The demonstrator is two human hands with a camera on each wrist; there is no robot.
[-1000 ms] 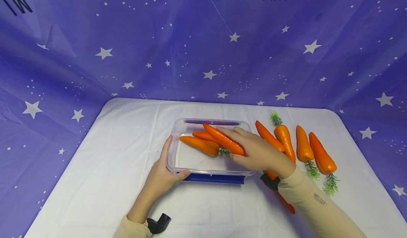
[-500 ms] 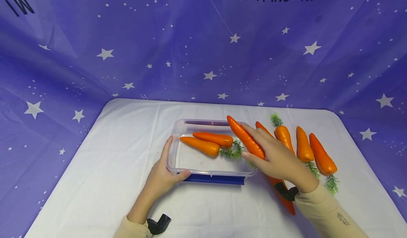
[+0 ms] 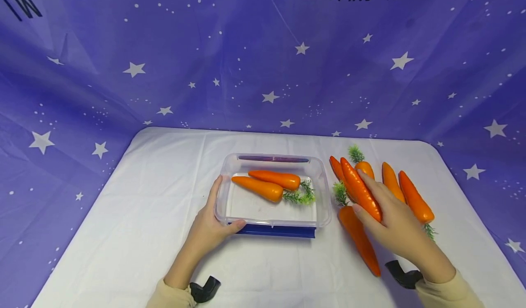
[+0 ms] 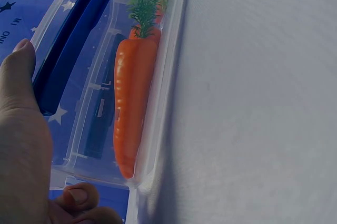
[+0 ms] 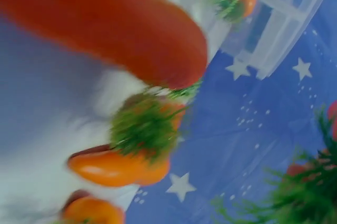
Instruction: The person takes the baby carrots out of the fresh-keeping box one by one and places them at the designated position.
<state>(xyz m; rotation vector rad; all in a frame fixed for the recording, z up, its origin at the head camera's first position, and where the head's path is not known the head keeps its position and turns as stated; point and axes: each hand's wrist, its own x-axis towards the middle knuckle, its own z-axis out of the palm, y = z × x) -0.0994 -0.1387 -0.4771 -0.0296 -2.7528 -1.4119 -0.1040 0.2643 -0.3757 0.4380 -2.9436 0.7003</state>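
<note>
My left hand (image 3: 211, 225) grips the near-left corner of a clear plastic container (image 3: 255, 211), thumb on its front rim near the blue clip flap (image 3: 283, 231). Inside lie two carrots with feathery green tops: a lighter orange carrot (image 3: 259, 188) and a redder carrot (image 3: 277, 179) behind it. Right of the container, my right hand (image 3: 400, 228) holds a shiny orange-red carrot (image 3: 361, 191) between thumb and fingers, tip pointing away. It overlaps other carrots on the table in the head view; its top end is hidden by the hand.
Around the right hand lie several carrots: a red carrot (image 3: 360, 241) on the near side, an orange carrot (image 3: 390, 177) and a red-orange carrot (image 3: 416, 196) farther right. White cloth (image 3: 164, 184) covers the table, with a purple starry curtain (image 3: 230, 111) behind it.
My right hand has carried its carrot from above the container rightward, over the carrots on the table. My left hand and the container stay where they were.
</note>
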